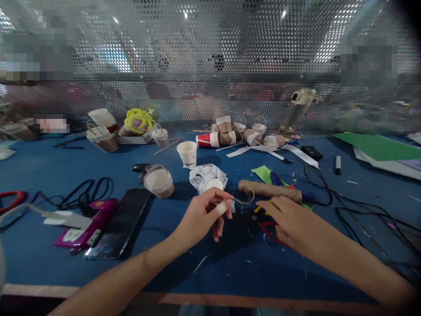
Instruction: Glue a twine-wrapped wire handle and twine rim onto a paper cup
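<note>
My left hand [205, 213] is closed in a pinch on the free end of a thin brown twine [245, 202]. A pale bandage wraps one of its fingers. The twine curves back to a thick brown twine roll [266, 189] lying just behind my hands. My right hand [289, 217] is closed over scissors [271, 230] with red and yellow handles, and its fingers hide part of them. Beyond my left hand are a small white round piece [213, 186] and crumpled clear plastic [202, 174]. A twine-wrapped paper cup with a handle [159, 182] stands to their left.
A white paper cup [187, 153], red cups [208, 140] and several small twine-wrapped baskets [256, 134] stand farther back. At left lie a phone [120, 224] and a purple glue gun [87, 228]. Black cables [362, 215] run along the right. A perforated metal screen [210, 57] borders the table.
</note>
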Demonstrator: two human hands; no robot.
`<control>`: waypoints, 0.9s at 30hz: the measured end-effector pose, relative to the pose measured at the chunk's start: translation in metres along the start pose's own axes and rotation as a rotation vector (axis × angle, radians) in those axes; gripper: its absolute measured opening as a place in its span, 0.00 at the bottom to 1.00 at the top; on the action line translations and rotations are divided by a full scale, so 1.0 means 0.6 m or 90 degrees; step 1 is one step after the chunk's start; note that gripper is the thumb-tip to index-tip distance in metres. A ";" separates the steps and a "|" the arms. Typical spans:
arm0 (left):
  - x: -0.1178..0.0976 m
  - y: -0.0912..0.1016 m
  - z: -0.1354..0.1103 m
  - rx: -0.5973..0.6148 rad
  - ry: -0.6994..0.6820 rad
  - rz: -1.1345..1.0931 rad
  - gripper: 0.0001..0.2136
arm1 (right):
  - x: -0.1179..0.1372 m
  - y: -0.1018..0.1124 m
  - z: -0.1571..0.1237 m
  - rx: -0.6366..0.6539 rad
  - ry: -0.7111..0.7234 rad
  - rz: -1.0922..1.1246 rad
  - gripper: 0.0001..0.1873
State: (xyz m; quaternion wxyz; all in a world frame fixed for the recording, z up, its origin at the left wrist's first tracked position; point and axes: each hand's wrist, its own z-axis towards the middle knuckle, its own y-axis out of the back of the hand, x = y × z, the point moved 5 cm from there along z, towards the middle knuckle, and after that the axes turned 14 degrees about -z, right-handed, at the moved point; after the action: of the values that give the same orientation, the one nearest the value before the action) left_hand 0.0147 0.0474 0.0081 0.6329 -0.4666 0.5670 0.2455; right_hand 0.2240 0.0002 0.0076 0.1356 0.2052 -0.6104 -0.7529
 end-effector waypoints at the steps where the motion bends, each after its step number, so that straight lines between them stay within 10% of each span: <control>1: -0.001 0.000 0.000 -0.002 -0.003 0.001 0.10 | -0.009 0.006 0.000 0.021 -0.008 0.020 0.31; 6: -0.004 0.003 0.001 -0.017 -0.022 0.001 0.09 | -0.022 0.038 0.004 0.121 -0.074 0.207 0.13; 15: -0.017 0.000 -0.009 -0.049 -0.110 0.020 0.06 | 0.071 0.012 -0.005 0.377 -0.083 0.776 0.23; 27: -0.005 -0.007 -0.025 0.013 -0.168 0.171 0.05 | 0.111 -0.010 0.020 0.365 -0.137 0.968 0.28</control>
State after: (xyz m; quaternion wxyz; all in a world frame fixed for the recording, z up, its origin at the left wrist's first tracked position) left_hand 0.0103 0.0333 0.0133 0.6682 -0.3441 0.5384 0.3810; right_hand 0.1602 -0.0184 -0.0058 0.4923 -0.3113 -0.7612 -0.2851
